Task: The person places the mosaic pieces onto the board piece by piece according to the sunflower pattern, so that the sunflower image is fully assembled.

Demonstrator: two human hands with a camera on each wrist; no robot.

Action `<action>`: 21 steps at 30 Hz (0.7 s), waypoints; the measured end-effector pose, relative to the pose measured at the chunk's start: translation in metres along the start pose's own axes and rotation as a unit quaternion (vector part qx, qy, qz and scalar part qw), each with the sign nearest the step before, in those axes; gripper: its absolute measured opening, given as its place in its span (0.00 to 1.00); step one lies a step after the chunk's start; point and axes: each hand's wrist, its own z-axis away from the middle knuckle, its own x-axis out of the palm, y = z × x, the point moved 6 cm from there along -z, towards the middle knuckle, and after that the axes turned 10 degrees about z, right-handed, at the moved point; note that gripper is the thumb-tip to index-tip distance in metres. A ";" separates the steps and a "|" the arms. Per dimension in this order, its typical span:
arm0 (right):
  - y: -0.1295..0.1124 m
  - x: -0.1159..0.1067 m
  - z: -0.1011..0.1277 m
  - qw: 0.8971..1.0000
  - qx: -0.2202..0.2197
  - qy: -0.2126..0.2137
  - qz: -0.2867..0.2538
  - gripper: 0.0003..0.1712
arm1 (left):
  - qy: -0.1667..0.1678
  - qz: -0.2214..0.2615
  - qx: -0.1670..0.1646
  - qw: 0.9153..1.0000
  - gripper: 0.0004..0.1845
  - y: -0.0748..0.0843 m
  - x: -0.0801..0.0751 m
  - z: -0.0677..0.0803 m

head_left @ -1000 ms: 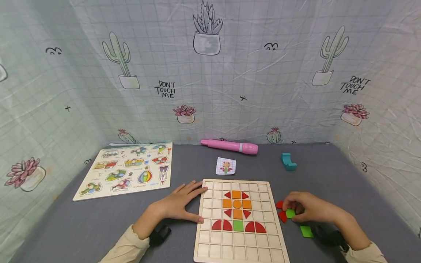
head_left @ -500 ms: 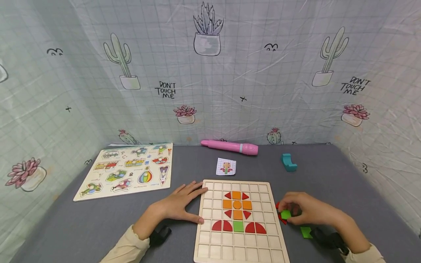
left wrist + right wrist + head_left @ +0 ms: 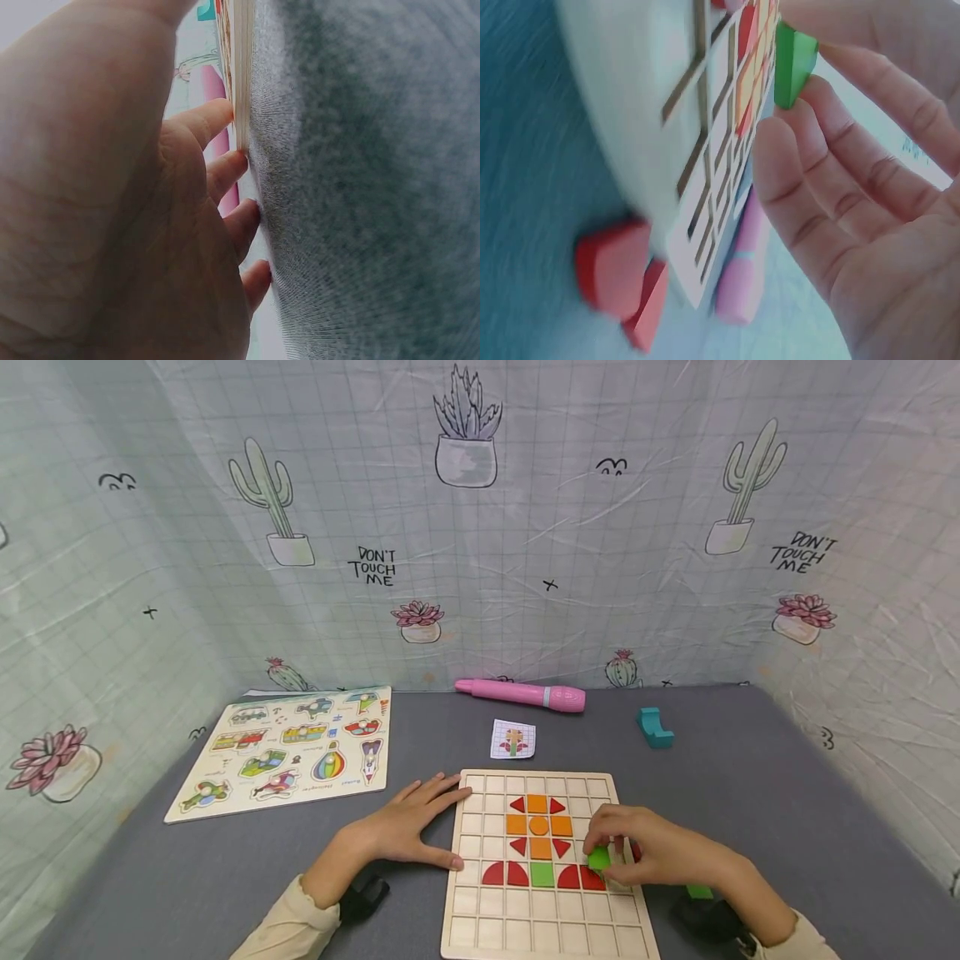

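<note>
A wooden grid board (image 3: 480, 935) lies on the grey table, with orange, red and green tiles set in its middle rows. My right hand (image 3: 637, 853) pinches a small green tile (image 3: 599, 858) just above the board's right side, near the red half-circle tiles (image 3: 581, 879). In the right wrist view the green tile (image 3: 793, 66) sits between my fingertips beside the board (image 3: 630, 97). My left hand (image 3: 408, 827) lies flat on the table, its fingers touching the board's left edge (image 3: 241, 90).
Loose red tiles (image 3: 619, 274) and a green tile (image 3: 699, 891) lie right of the board. A pattern card (image 3: 513, 738), a pink pen (image 3: 522, 694) and a teal block (image 3: 654, 727) are behind it. A picture puzzle board (image 3: 288, 750) lies at the left.
My right hand has carried the green tile leftward from the loose pieces beside the board to over the board's right side. The left hand has stayed in place.
</note>
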 end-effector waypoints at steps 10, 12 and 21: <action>-0.024 0.019 -0.018 0.999 -0.007 -0.047 -0.004 0.09 | 0.005 -0.004 0.006 1.000 0.52 -0.002 0.001 0.000; -0.027 0.024 -0.021 0.998 -0.003 -0.055 0.002 0.09 | 0.004 -0.004 0.003 1.000 0.51 -0.003 0.001 0.000; -0.038 0.042 -0.032 0.997 -0.025 -0.072 0.029 0.07 | 0.004 0.001 0.007 1.000 0.51 0.000 0.000 0.000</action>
